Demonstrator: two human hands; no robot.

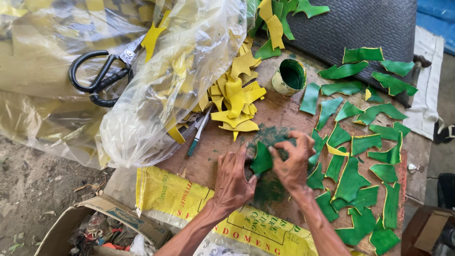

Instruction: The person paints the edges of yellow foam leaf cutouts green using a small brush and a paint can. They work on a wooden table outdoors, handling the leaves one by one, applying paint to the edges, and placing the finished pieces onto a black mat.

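A wooden worktable (279, 111) fills the middle. At ten o'clock, a clear plastic bag (156, 95) holds black-handled scissors (102, 76). At three o'clock, green-painted pieces (360, 156) lie spread out. At twelve o'clock sits a heap of yellow pieces (234, 95), with a small can of green paint (289, 77) just right of it. Near six o'clock, the left hand (232, 180) and right hand (293, 163) meet on one green piece (261, 159), fingers pinched on its edges above a green-stained patch.

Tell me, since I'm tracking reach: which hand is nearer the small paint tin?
Right. The right hand is below the paint tin; the left hand is lower, further left.
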